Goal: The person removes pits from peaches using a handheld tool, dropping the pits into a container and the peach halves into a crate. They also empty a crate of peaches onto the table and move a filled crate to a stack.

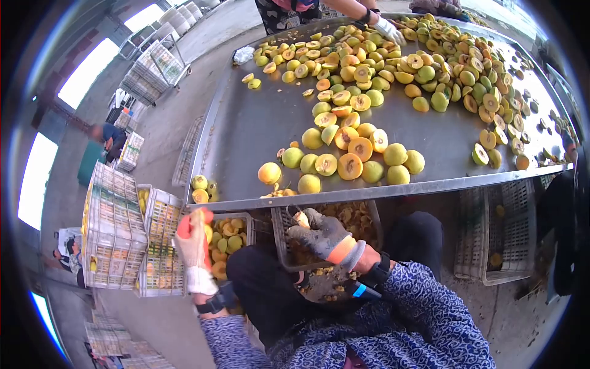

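Observation:
My right hand (322, 235), in a grey glove with an orange cuff, is closed around a small tool (301, 219) with a pale handle and a thin wire loop at its tip. It is over a crate (279, 237) of peelings and scraps below the table edge. At the left, my left hand (195, 243) wears a whitish glove with orange-red fingers, which are curled together. A yellow piece of fruit shows against its palm side; whether the hand grips it I cannot tell. Close beside it stands a crate of yellow fruit halves (232, 237).
Halved yellow-green peach-like fruit (350, 166) is spread over the metal table (246, 141), its raised rim before me. A co-worker's gloved hand (388, 31) reaches into the far pile. Stacked crates (114, 227) stand at left; another crate (498, 234) is under the table at right.

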`<state>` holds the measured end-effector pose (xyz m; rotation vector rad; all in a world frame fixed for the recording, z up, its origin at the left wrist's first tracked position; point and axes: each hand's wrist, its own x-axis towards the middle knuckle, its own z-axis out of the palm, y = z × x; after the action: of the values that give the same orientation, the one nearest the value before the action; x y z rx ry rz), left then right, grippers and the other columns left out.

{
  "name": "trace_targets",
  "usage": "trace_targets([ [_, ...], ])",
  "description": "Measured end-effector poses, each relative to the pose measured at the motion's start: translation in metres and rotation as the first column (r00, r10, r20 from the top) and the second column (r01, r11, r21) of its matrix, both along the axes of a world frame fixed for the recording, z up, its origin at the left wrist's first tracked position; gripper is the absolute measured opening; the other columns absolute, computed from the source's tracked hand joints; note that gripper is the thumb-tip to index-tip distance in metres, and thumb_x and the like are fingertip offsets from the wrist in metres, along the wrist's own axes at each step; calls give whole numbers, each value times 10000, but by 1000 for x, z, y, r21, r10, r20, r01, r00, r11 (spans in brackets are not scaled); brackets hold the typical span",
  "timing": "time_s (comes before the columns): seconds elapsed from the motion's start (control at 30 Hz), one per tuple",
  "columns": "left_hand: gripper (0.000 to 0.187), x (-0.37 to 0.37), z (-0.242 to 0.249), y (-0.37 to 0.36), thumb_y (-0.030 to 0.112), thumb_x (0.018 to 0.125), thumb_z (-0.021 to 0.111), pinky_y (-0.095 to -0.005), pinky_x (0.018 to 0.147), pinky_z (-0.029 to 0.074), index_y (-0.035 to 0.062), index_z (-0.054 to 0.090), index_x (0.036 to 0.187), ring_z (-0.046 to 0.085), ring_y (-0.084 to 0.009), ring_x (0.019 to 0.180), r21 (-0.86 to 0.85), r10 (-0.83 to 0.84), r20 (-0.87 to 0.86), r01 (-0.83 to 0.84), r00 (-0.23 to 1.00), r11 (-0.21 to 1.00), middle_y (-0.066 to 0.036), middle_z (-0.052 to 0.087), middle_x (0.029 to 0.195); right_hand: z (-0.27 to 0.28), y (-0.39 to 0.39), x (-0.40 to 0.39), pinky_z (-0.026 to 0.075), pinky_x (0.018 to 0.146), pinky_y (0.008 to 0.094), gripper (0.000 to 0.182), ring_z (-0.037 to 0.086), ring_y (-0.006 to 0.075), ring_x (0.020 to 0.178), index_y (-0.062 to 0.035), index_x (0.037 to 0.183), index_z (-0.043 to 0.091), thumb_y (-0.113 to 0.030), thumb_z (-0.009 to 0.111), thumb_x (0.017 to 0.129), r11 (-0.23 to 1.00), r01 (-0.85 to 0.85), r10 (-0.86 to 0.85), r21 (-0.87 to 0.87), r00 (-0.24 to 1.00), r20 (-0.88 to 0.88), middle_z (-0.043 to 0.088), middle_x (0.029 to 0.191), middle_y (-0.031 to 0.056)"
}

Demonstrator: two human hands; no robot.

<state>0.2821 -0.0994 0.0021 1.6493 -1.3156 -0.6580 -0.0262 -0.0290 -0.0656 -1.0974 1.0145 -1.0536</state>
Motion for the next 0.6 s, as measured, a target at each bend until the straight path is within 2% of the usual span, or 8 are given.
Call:
trace_targets([
  [0.03,343,13,6,-6,344,996,617,-472,929,532,18,722,1002,676,-320,984,-61,60,470,-36,880,998,-147,704,1039,-3,-2,0,527,848,348,381,641,162,916,-34,1216,630,-302,720,961,999,29,-29,-33,1000,6,714,995,88],
  [0.1,340,26,17,-12,337,931,698,-422,907,548,47,722,1109,693,-306,1014,-197,197,976,-7,93,980,-148,712,1160,-10,-2,5,526,840,361,385,662,188,908,-34,1199,633,-333,708,968,993,80,-78,-90,997,17,713,968,106],
  [0.2,369,-23,24,-61,375,922,685,-461,1016,489,122,702,1190,619,-306,1202,193,-205,573,113,793,975,-107,629,1351,-12,-5,4,522,823,346,367,653,180,911,-33,1194,625,-321,702,980,997,-44,33,-59,984,-177,704,955,101],
  [0.23,396,-26,-15,-95,387,915,689,-459,1030,486,146,683,1228,605,-312,1230,192,-304,491,238,817,952,-103,605,1388,-9,-4,4,518,813,335,345,647,185,891,-33,1187,619,-302,698,987,997,-67,60,-40,985,-164,700,956,92],
  [0.37,462,-119,-65,-143,299,912,718,-399,1027,505,144,605,1332,620,-278,1223,274,-416,700,320,581,907,-105,658,1289,-17,-4,15,521,825,323,295,651,158,905,-37,1171,641,-283,669,1009,994,-90,81,67,990,119,711,979,88],
  [0.5,441,-125,-98,-168,265,905,686,-422,991,541,185,611,1331,647,-282,1185,342,-469,709,325,526,882,-75,633,1333,-24,-8,6,524,837,308,295,638,130,931,-37,1207,640,-262,661,1018,994,-87,87,59,996,2,713,1000,79],
  [0.57,418,-111,-85,-173,215,927,657,-448,919,574,144,602,1335,684,-243,1067,423,-481,144,386,865,820,-66,663,1242,-11,-7,-2,525,840,314,307,649,146,936,-41,1217,640,-276,653,1021,997,-54,56,58,998,-34,715,1001,81],
  [0.6,406,-105,-74,-172,189,939,642,-461,882,591,124,598,1337,702,-224,1008,437,-394,-178,432,901,789,-61,679,1196,-12,-9,-2,527,840,323,317,661,176,942,-43,1225,640,-287,648,1022,1000,8,-8,14,1000,10,717,1005,94],
])
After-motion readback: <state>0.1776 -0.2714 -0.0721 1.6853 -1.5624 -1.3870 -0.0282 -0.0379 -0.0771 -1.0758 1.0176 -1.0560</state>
